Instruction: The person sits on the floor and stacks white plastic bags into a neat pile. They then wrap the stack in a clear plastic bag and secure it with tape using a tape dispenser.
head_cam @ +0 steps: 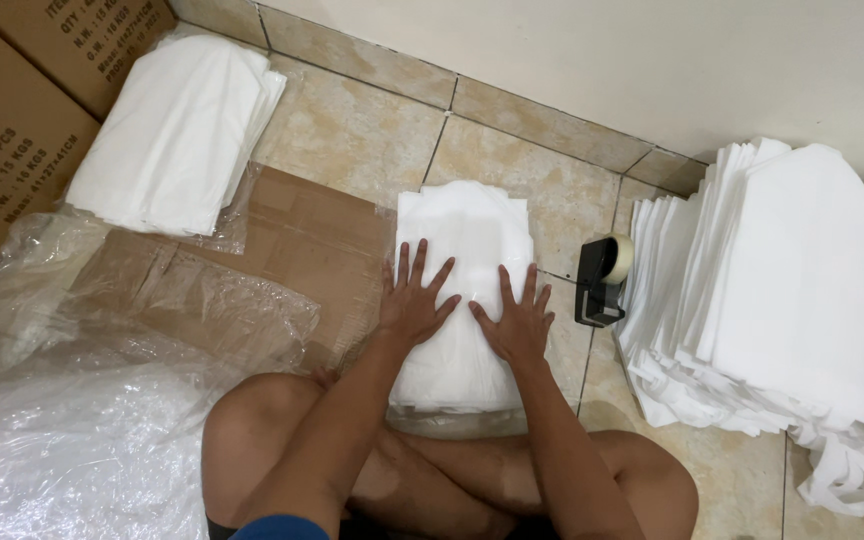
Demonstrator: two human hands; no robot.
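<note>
A small stack of folded white fabric bags (464,235) lies on the tiled floor in front of my crossed legs. My left hand (415,297) and my right hand (516,317) both rest flat on top of it, fingers spread, pressing down side by side. Neither hand grips anything. The near end of the stack is partly hidden by my hands and forearms.
A black tape dispenser (600,280) stands just right of the stack. A tall pile of white bags (782,300) fills the right side. Another wrapped white stack (177,130) lies at the upper left on flattened cardboard (302,240), beside brown cartons (12,110) and clear plastic sheeting (62,420).
</note>
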